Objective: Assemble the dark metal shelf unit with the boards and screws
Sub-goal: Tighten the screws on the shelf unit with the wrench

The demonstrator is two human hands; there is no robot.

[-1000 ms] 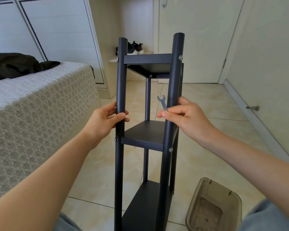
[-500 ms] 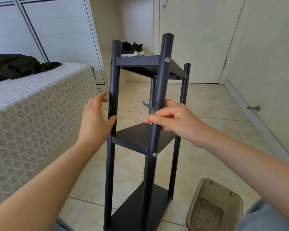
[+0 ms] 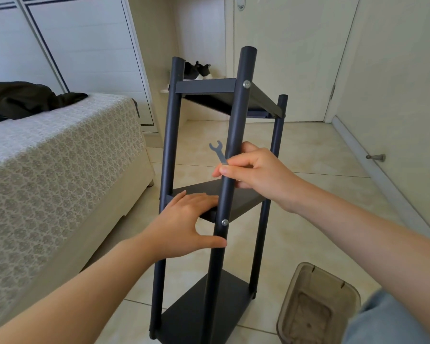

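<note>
The shelf unit (image 3: 170,145) stands upright on the floor (image 3: 308,219), beside the bed (image 3: 60,170). The right grip (image 3: 256,170) is curled round its front post (image 3: 236,120) and pinches a small wrench (image 3: 217,151), which sticks up above it. Just below it, the left grip (image 3: 184,224) is spread wide, with the fingers flat on the middle board (image 3: 243,199) and the thumb touching the post under a screw (image 3: 225,222).

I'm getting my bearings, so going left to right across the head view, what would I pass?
dark clothing → left shelf post → wrench → right hand → door stop
</note>
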